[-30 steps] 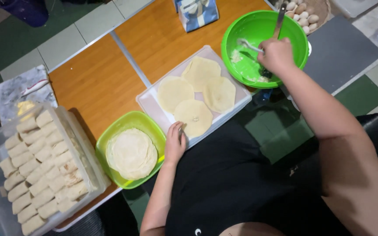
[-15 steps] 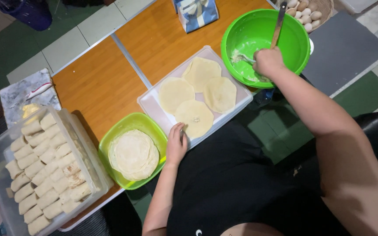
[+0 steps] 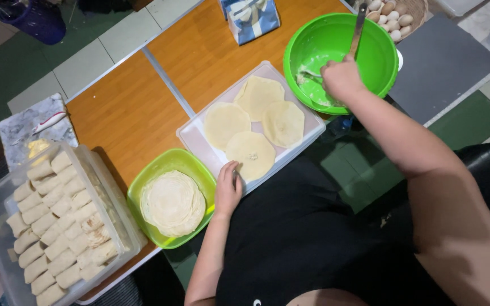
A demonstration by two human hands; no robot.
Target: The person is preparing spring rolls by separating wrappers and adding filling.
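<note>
My right hand [image 3: 341,79] reaches into a round green bowl [image 3: 381,42] at the far right and grips a utensil whose end sits in pale filling [image 3: 307,76]. A second metal handle [image 3: 358,28] leans on the bowl's far rim. My left hand [image 3: 228,190] rests on the near edge of a white tray [image 3: 191,136] and holds nothing I can see. On the tray lie several round pale wrappers [image 3: 253,153]. Left of that hand stands a green square container [image 3: 146,190] with a stack of wrappers [image 3: 171,204].
A clear plastic box [image 3: 117,224] at the near left holds several rows of rolled pieces [image 3: 58,221]. A blue and white box [image 3: 250,17] stands at the table's far side. A basket of eggs [image 3: 395,14] sits beyond the bowl. The orange table [image 3: 126,113] ends at my lap.
My right hand has drawn slightly toward the near rim of the green bowl. My left hand stays on the tray edge. The view has shifted a little.
</note>
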